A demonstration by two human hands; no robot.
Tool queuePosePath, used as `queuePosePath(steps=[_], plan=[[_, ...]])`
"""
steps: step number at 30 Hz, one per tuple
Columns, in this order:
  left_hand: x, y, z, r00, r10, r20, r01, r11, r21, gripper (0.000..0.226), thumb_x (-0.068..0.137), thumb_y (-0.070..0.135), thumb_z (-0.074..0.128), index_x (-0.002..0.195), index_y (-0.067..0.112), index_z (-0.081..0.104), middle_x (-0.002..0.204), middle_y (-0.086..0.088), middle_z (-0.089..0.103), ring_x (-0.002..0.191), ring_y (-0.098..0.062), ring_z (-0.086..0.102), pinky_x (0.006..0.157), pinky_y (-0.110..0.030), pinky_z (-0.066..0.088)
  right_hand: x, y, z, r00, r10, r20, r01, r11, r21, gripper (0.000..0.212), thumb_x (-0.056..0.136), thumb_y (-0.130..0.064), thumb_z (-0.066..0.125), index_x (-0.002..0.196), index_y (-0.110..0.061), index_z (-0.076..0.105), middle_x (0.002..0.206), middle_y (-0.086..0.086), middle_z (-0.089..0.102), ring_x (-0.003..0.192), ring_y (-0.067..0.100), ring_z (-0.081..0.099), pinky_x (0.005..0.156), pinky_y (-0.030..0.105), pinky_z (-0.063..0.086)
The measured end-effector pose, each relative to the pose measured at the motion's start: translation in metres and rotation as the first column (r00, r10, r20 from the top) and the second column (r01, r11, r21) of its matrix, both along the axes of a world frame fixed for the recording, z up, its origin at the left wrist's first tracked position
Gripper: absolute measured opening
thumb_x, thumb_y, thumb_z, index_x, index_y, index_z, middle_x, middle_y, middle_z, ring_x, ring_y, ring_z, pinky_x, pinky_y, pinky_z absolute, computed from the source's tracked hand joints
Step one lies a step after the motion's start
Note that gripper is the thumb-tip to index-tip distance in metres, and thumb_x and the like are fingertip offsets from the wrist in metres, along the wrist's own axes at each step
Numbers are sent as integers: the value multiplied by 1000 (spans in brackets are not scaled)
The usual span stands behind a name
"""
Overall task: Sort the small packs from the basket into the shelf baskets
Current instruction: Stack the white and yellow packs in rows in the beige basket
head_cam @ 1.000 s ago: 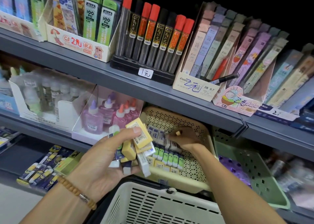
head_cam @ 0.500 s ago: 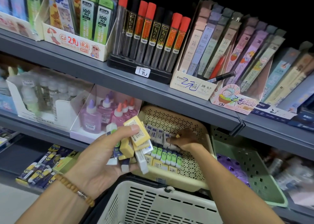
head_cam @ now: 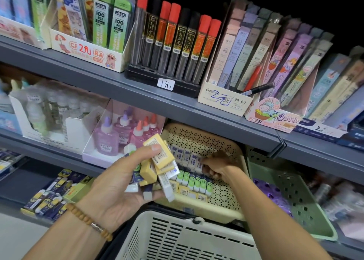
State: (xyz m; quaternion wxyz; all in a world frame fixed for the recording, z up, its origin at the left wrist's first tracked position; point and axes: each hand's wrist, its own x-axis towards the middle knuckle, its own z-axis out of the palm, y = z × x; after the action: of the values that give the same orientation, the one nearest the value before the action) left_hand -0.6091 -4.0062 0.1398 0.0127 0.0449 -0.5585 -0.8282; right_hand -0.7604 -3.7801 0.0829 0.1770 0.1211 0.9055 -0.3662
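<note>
Several small packs (head_cam: 159, 161), judged light and stiff, are clutched in the left hand (head_cam: 118, 184); one is pinched by the right hand (head_cam: 214, 166) inside the beige shelf basket (head_cam: 222, 210), best held by its long sides.

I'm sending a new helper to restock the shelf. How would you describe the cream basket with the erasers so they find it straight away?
Start at the upper grey shelf and the black rack tagged 1元. Just below and slightly right sits the cream shelf basket, with the right hand reaching into it. Unlike the green basket on its right, it is cream, peppered with small holes, and holds neat rows of eraser packs.
</note>
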Motion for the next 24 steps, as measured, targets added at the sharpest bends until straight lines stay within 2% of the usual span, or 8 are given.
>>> queuePosePath(steps=[5, 9, 11, 13, 18, 20, 22, 24], plan=[[-4, -2, -3, 999, 30, -16, -31, 999, -38, 14, 33, 47, 65, 46, 43, 70, 57, 18, 69, 56, 9, 63, 63, -14, 44, 7, 1, 2, 983, 178, -52, -178, 984, 8, 14, 90, -23, 68, 100, -13, 64, 70, 4, 65, 44, 7, 48, 39, 18, 37], [-7, 0, -6, 999, 0, 44, -2, 999, 40, 8, 57, 29, 77, 49, 30, 75, 61, 5, 72, 58, -5, 68, 69, -27, 48, 9, 0, 6, 998, 33, -45, -40, 987, -153, 19, 91, -33, 67, 102, -17, 65, 61, 1, 57, 43, 10, 41, 40, 21, 34], [-10, 1, -5, 999, 3, 48, -5, 999, 48, 36, 74, 15, 71, 40, 26, 70, 53, 5, 69, 50, -3, 65, 56, -19, 51, 12, 2, 11, 994, -104, -27, 92, 958, -270, 17, 98, -29, 55, 102, -14, 63, 63, 4, 56, 43, 13, 41, 40, 25, 33], [-10, 2, -2, 999, 7, 38, -9, 999, 50, 28, 62, 11, 72, 39, 27, 70, 52, 6, 68, 47, -1, 64, 46, -12, 48, 22, 8, 16, 981, -195, 11, 181, 890, -419, 21, 102, -12, 42, 98, -9, 62, 71, 9, 64, 47, 16, 51, 41, 26, 37], [1, 9, 2, 1000, 22, 19, -23, 996, 85, 12, 51, 19, 74, 42, 26, 71, 52, 4, 68, 49, -6, 66, 52, -21, 52, 55, 27, 24, 996, 92, 12, -89, 980, -177, 13, 91, -11, 65, 99, -21, 71, 98, 4, 73, 82, 14, 65, 62, 23, 46], [5, 15, 10, 1000, 26, 1, -26, 998, 60, 33, 69, 19, 68, 38, 28, 68, 50, 9, 67, 52, -4, 65, 58, -20, 50, 63, 24, 25, 985, 161, 60, -148, 972, -183, 10, 90, -10, 67, 97, -16, 70, 86, -2, 73, 70, 5, 64, 55, 19, 46], [3, 19, 13, 999, 39, -4, -39, 999, 21, 45, 77, 12, 67, 33, 23, 64, 43, 13, 62, 45, 3, 61, 46, -9, 45, 69, 16, 25, 974, 203, 99, -175, 955, -238, 7, 89, -3, 67, 93, -9, 68, 77, 2, 69, 58, 6, 63, 52, 18, 50], [5, 19, 9, 999, 28, 18, -29, 996, 84, 44, 92, 3, 52, 52, 17, 63, 35, 7, 56, 42, -5, 61, 35, -7, 38, 75, 8, 23, 966, 237, 100, -214, 956, -199, 8, 88, 0, 68, 86, -8, 67, 76, 5, 66, 50, 7, 63, 48, 18, 50]])
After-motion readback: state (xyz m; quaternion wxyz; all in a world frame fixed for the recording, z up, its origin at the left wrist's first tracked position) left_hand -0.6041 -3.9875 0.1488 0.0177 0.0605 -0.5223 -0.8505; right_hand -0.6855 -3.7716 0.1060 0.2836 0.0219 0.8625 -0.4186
